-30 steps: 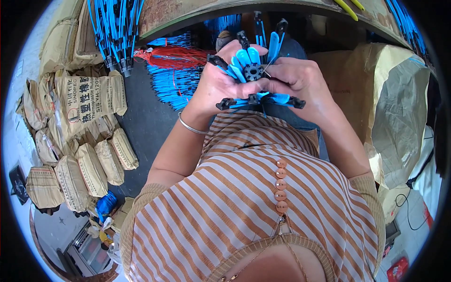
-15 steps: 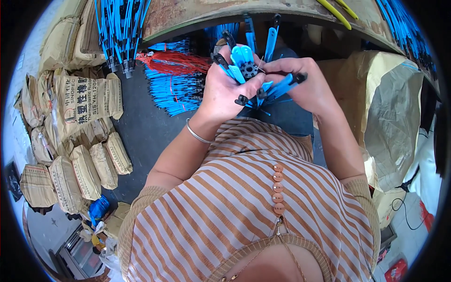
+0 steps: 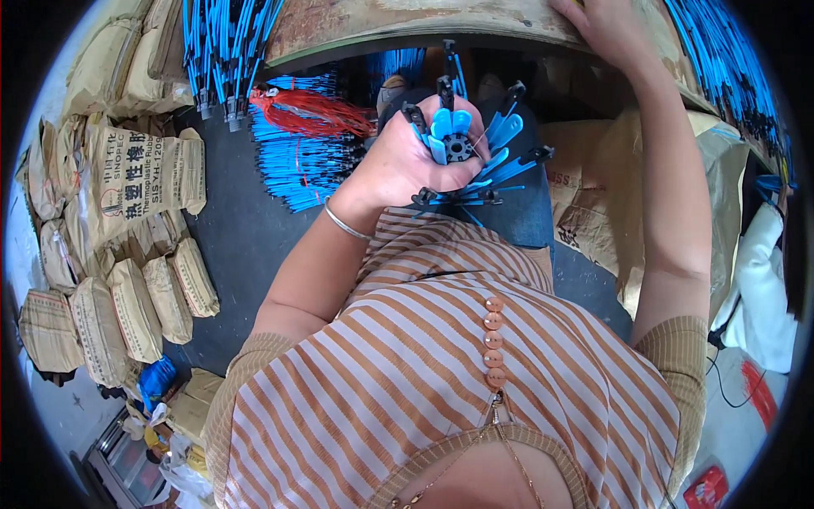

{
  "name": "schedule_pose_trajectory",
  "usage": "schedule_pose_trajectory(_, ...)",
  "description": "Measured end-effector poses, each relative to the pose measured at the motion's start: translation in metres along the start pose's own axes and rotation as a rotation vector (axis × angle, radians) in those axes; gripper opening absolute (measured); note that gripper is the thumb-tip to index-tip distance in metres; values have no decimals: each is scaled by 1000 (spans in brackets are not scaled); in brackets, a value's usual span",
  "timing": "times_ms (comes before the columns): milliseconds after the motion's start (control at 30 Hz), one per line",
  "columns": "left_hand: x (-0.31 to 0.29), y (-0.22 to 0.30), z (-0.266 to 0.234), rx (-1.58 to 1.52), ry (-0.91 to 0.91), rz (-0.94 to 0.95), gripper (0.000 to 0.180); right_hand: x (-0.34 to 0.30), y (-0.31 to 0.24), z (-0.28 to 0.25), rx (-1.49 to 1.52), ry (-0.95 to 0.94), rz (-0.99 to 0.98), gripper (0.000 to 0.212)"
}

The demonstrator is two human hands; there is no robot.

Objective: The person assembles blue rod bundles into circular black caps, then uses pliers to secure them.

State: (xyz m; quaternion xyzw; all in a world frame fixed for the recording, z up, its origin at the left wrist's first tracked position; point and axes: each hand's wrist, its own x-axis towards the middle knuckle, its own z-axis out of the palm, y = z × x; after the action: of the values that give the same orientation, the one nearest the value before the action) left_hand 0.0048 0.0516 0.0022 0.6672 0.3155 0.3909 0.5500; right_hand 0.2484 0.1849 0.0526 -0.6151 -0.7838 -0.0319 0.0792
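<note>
My left hand (image 3: 415, 161) is closed around a blue and black plastic assembly. Its round, notched black hub (image 3: 459, 148) faces up, and blue arms with black ends (image 3: 507, 130) fan out around it. A thin wire or thread shows beside the hub. My right hand (image 3: 612, 27) reaches to the wooden table at the top edge of the view, its fingers curled over a yellow-handled tool (image 3: 580, 3). Most of that tool is hidden by the hand and cut off by the frame.
The wooden table (image 3: 365, 32) curves across the top, with bundles of blue and black rods (image 3: 227, 51) hanging at its left and more rods (image 3: 721, 76) at right. Below lie red strands (image 3: 318, 113) on blue bundles (image 3: 297, 161). Brown paper sacks (image 3: 127, 310) stand left; a large paper bag (image 3: 593, 204) stands right.
My right hand has left the assembly and moved up and right to the table, over the yellow handles. My left hand still holds the assembly, now slightly lower.
</note>
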Motion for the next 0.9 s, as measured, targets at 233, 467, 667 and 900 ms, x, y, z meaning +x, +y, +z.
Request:
schedule_pose_trajectory(233, -6, 2, -2, -139, 49, -118, 21, -75, -2, -15, 1869, -147, 288, 55)
schedule_pose_trajectory(467, -4, 13, -4, -65, -11, -104, 26, -190, -47, 18, 966, -68, -16, 62)
schedule_pose_trajectory(667, -12, 7, -3, -41, 6, -77, 31, -174, -37, 18, 130, 440, -419, 50)
schedule_pose_trajectory(900, -13, 13, 0, 81, -11, -92, 33, -163, -43, 6, -101, 542, -614, 47)
